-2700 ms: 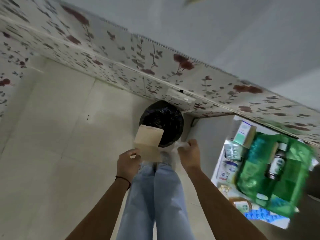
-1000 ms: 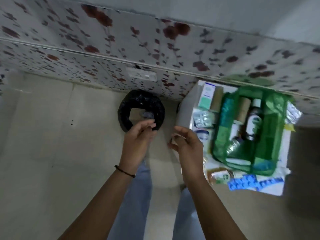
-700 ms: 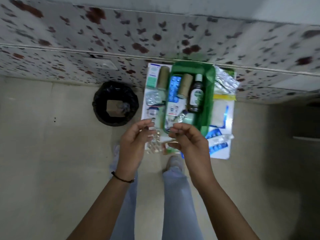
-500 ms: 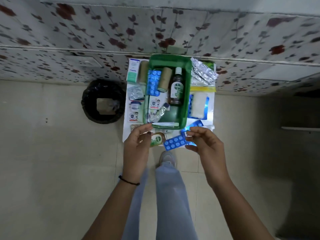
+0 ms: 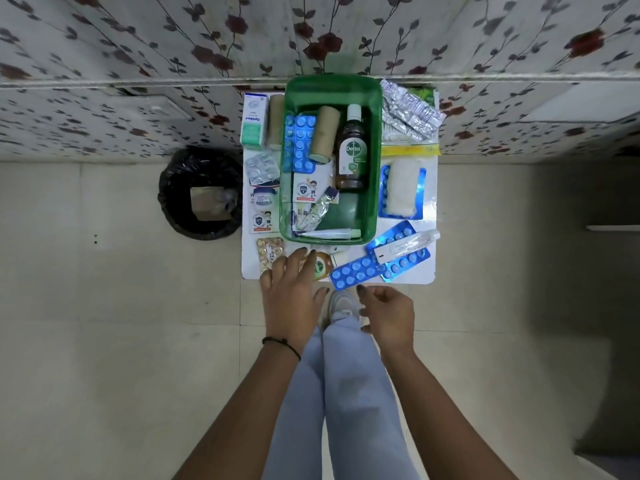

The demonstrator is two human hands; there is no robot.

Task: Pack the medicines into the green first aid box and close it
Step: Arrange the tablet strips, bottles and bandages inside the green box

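**Left hand reaching for small bottle**

The left hand [image 5: 292,289], fingers spread, is resting on the small bottle [image 5: 320,266] before the green box [image 5: 375,168], lying uncovered on the desk [image 5: 427,275]. The right hand [image 5: 389,315] is hovering, grip released.

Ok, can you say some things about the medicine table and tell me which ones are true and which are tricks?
1. The big brown bottle lies inside the green box. True.
2. The bin stands to the right of the table. False: it is on the floor to the left.
3. The left hand reaches over a small bottle at the table's near edge. True.
4. The right hand holds a blue pill strip. False: it is empty, and the strip lies on the table.
5. The green box is shut. False: it is open, and its contents show.
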